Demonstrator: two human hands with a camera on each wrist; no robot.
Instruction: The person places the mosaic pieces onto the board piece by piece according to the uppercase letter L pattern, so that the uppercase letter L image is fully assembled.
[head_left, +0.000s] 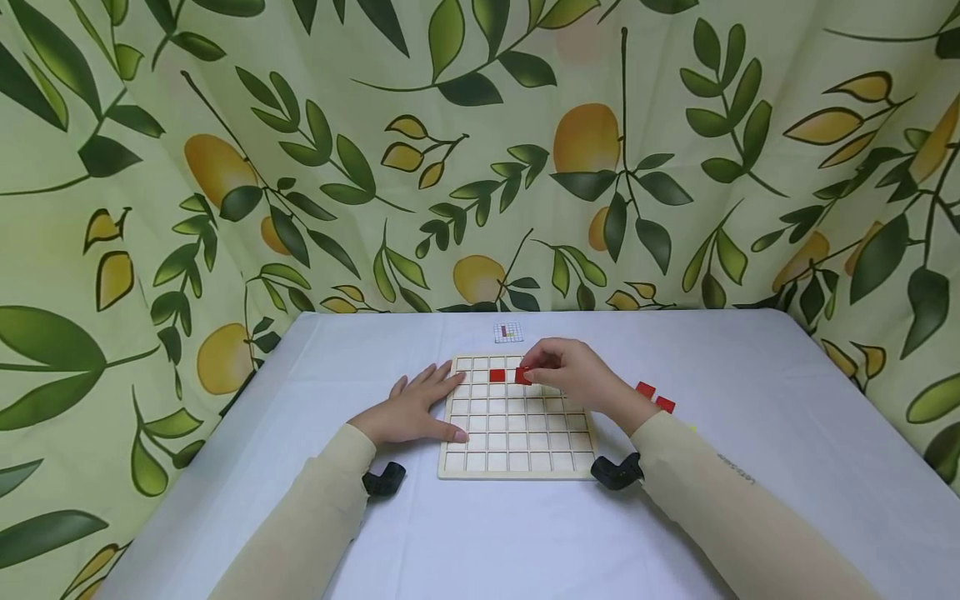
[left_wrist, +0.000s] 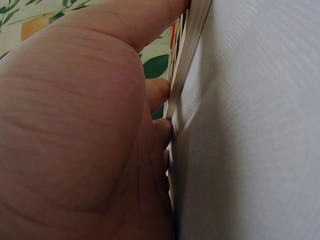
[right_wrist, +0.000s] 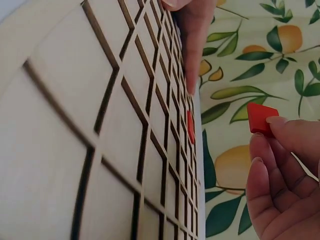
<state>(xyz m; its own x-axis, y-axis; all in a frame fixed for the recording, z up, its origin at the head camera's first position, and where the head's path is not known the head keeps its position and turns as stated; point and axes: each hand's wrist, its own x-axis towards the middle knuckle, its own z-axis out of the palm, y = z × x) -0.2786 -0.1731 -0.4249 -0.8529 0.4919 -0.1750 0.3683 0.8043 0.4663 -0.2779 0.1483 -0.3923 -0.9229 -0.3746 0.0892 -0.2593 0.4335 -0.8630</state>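
A wooden grid board (head_left: pixel 517 476) with square cells lies on the table. One red square tile (head_left: pixel 497 376) sits in a cell of its second row from the far edge. My right hand (head_left: pixel 581 377) pinches another red square tile (right_wrist: pixel 261 119) between thumb and fingertips, held above the board just right of the seated tile. My left hand (head_left: pixel 415 407) rests spread at the board's left side, its thumb and a finger touching the frame. In the left wrist view the palm (left_wrist: pixel 75 130) fills much of the picture, with the board's edge (left_wrist: pixel 187 55) beside the fingers.
Two loose red tiles (head_left: pixel 664 405) lie right of the board, by the right forearm. A bit of yellow (head_left: pixel 693 428) shows at the sleeve, mostly hidden. Behind the board lies a small printed grid card (head_left: pixel 507 332). A leaf-patterned curtain (head_left: pixel 480 167) hangs behind the white-covered table (head_left: pixel 480 542).
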